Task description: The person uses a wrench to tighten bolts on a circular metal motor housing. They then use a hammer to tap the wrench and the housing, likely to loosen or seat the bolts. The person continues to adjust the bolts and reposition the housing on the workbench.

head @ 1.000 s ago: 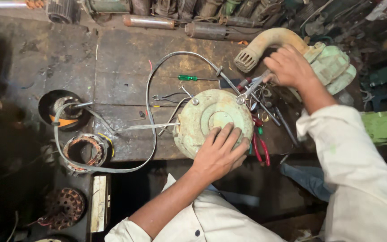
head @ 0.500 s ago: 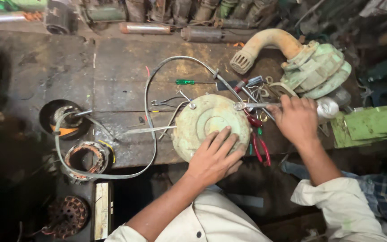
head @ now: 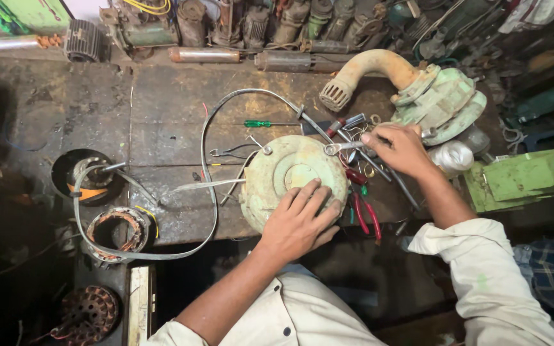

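A round, pale green motor cover [head: 277, 168] lies on the dark workbench [head: 161, 96]. My left hand [head: 299, 221] rests flat on its near right side, fingers spread, holding it down. My right hand [head: 402, 150] is just right of the cover and grips a small silvery spanner [head: 336, 148], whose open jaw points left at the cover's right edge. Loose small tools and wires lie under and around this hand.
A grey cable [head: 208, 173] loops left of the cover. A green screwdriver [head: 258, 123] lies behind it, red-handled pliers [head: 365, 216] to its right. A pump with a curved pipe [head: 434, 96] stands back right, copper-wound stators [head: 118, 230] lie front left, a green box [head: 527, 176] at right.
My right hand came down from near the pump pipe to the right edge of the cover and now holds the spanner there. My left hand stayed on the cover.
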